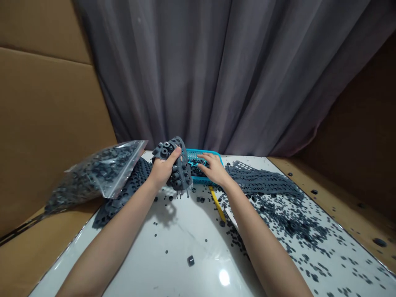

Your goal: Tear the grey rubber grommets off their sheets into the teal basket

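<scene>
My left hand [163,168] is closed around a bent dark grey rubber sheet [183,163] with holes and raised ring-shaped studs, held up above the table. Thin strands hang from its lower edge. Just right of it, my right hand [215,168] has its fingers apart over a blue plastic basket [204,180], with nothing visible in its grasp. Small black rubber pieces [198,169] lie inside the basket, partly hidden by the hand.
A clear zip bag [93,173] full of black pieces leans at left over another studded sheet [133,185]. Perforated sheets [262,181] lie at right, near many scattered black bits [291,222]. A yellow tool [217,204] and a white strip [231,217] rest near my right forearm.
</scene>
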`<state>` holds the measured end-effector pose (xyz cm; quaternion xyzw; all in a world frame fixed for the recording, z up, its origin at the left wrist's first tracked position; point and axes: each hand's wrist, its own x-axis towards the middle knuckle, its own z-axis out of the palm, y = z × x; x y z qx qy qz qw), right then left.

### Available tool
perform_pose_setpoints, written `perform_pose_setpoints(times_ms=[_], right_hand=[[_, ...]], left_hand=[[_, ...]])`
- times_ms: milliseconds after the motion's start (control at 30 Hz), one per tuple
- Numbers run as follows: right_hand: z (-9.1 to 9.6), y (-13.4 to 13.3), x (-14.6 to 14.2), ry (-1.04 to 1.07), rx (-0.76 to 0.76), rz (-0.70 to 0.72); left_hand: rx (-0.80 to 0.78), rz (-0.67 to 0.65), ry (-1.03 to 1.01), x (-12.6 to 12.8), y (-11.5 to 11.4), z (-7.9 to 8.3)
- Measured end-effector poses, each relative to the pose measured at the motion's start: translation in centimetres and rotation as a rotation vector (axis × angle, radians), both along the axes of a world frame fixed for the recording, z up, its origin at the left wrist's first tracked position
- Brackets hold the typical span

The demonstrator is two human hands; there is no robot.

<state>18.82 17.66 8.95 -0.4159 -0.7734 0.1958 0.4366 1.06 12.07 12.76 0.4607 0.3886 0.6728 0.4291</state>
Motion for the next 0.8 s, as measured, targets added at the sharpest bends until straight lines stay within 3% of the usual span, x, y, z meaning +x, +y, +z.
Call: perform_pose_setpoints(times_ms=[200,300,500,800], right_hand=[[5.1,-5.3,-1.7,-0.056,0.149,0.32],[5.3,-6.0,-2.3,-0.129,0.138,0.344],[4.5,-5.2,-2.5,-0.081,0.042,0.388],[5.5,-5.8,-1.7,-0.346,0.168,0.353]], left_hand=[[0.105,0.034,0.182,0.0,-0.5,0.0],[0.081,-0.044,0.185,0.0,-0.8,0.2],[-0.013,-0.221,0.191,0.5,-1.2,0.5],[-0.217,-0.053,0.769,-0.1,-2.6,1.4]])
